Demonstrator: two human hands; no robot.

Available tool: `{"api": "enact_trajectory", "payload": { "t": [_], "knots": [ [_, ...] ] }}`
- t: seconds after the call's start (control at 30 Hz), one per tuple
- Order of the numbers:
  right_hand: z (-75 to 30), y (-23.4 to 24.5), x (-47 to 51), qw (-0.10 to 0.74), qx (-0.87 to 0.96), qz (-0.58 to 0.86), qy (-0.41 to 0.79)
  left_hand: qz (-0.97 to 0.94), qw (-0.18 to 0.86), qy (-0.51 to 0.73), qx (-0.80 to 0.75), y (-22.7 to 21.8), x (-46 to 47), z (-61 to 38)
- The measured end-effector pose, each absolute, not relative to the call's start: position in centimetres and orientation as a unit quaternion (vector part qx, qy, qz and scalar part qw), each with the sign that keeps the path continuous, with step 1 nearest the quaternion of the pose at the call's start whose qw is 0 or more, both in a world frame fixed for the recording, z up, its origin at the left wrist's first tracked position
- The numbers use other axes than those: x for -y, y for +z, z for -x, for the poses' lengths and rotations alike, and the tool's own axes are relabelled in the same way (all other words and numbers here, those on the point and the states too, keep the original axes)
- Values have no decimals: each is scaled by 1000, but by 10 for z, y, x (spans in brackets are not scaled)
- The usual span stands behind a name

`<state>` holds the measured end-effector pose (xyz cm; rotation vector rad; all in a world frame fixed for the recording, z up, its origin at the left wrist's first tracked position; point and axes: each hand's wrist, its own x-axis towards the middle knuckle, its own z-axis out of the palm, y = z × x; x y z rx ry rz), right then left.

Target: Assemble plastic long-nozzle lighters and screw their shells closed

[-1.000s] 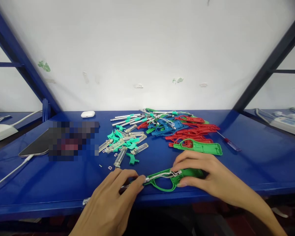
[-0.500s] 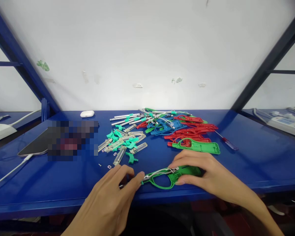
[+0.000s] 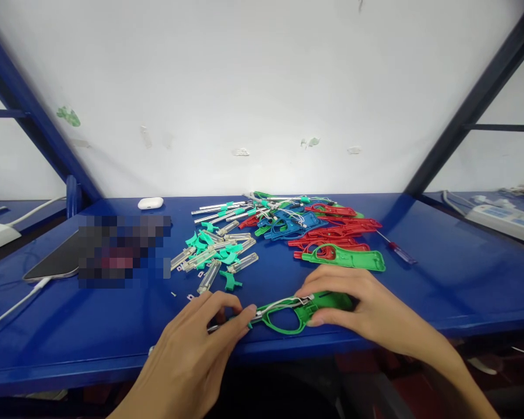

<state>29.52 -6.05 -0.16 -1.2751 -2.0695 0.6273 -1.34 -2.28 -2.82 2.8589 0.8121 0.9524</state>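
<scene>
Left hand (image 3: 201,334) slightly nearer loop (image 3: 288,332) of green casing (image 3: 306,313) than second ago

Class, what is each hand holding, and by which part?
Right hand: green shell, by its wide part. Left hand: tube, near the shell's narrow end.

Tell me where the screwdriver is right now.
In the head view, the screwdriver lies on the right side of the blue table, its shaft pointing toward the red shells, farther off than the right hand.
</scene>
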Motion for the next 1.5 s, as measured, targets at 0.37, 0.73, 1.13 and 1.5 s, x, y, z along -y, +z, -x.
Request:
{"api": "enact_trajectory", "payload": {
  "t": [0.37,0.73,1.13,1.5],
  "knots": [
    [-294,1,60,311,775,491,250,-904,104,288,-299,-25,22,13],
    [-296,-1,62,327,780,506,171,-915,89,282,-275,-22,20,14],
    [-297,-3,62,321,779,512,166,-909,85,301,-275,-22,20,12],
    [-297,-2,61,314,795,494,158,-909,79,305,-274,-19,20,11]
  ]
}}
